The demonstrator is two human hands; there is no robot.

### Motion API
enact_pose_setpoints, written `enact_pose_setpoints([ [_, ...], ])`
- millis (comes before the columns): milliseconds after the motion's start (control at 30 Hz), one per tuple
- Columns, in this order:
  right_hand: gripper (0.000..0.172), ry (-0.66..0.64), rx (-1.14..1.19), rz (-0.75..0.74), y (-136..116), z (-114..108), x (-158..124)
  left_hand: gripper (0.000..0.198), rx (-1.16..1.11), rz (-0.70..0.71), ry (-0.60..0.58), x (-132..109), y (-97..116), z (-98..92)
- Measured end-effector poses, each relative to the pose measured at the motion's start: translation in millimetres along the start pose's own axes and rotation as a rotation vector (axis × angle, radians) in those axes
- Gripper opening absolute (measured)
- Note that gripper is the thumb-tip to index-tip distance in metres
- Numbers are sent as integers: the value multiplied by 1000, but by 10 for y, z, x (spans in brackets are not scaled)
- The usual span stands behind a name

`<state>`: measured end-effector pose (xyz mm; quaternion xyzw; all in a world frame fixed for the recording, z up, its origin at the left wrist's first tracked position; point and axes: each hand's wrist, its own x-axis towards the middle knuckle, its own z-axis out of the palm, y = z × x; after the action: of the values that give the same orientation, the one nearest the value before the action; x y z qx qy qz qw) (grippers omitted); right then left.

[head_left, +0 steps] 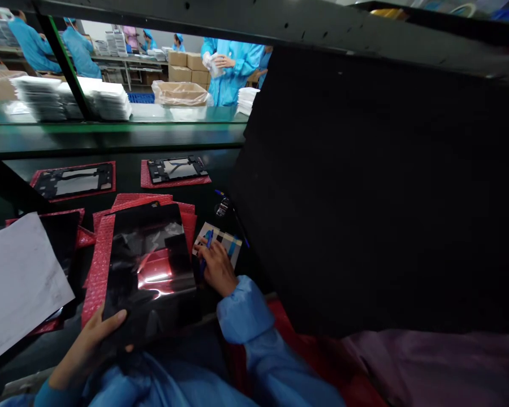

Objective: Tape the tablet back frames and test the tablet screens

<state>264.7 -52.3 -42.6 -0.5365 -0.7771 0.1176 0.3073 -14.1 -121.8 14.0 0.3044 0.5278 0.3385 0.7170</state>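
My left hand grips the lower left corner of a glossy black tablet-sized panel, thumb on top. The panel is tilted towards me and reflects red and white. Under and behind it lie red bubble-wrap sheets. In my right hand, closed at the fingertips, is a blue pen. That hand rests over a small pale pad with blue and dark strips on it. Just beyond the pad lies a small shiny metal object, too small to name.
Two opened tablet-like units lie on red bubble wrap at the back. A white sheet covers part of another dark panel on the left. A large black board blocks the right side. Beyond the ledge stand paper stacks and people in blue.
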Motion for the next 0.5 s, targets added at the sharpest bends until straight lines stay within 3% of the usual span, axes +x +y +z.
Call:
enact_pose_setpoints([
  [333, 33, 57, 103, 87, 2, 20, 31, 36, -60, -17, 29, -31, 49, 157],
  [500, 12, 117, 280, 108, 43, -39, 66, 43, -78, 1, -35, -40, 24, 235],
])
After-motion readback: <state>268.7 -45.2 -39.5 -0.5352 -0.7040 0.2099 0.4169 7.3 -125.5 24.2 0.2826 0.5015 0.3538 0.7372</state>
